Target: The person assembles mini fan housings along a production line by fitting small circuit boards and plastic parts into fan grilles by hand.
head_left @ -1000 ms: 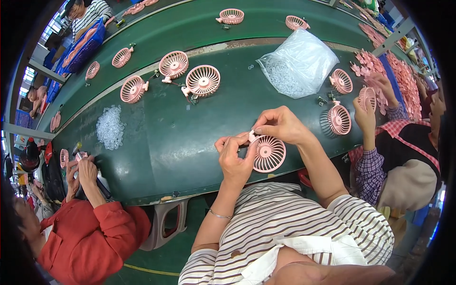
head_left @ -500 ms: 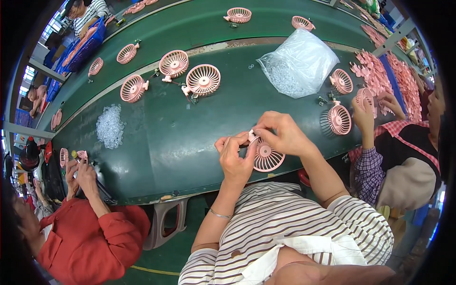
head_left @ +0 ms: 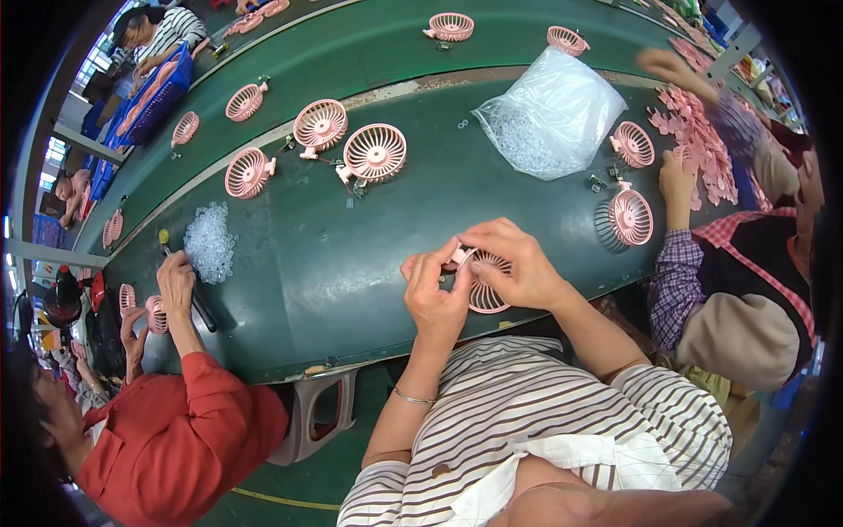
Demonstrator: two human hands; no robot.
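Note:
A pink round fan housing [head_left: 488, 297] with radial slats is held between my two hands, close to the near edge of the green work surface. My left hand [head_left: 436, 294] has its fingers bent around the small neck [head_left: 459, 256] at the housing's upper left. My right hand [head_left: 516, 263] grips the housing's upper rim, thumb and fingers close to that same neck. My fingertips partly cover the neck, so any small part between them cannot be made out.
A clear bag [head_left: 553, 114] of small transparent pieces lies beyond my hands, with a loose pile [head_left: 210, 243] of them to the left. Pink fan housings [head_left: 375, 153] stand around. Co-workers sit on both sides; a red-sleeved one's hand [head_left: 176, 285] is by a black-handled tool [head_left: 203, 307].
My right hand's fingers have shifted slightly left over the housing, which stays in place. The left co-worker's hand has moved right with the tool. At right, another arm reaches over the pink parts.

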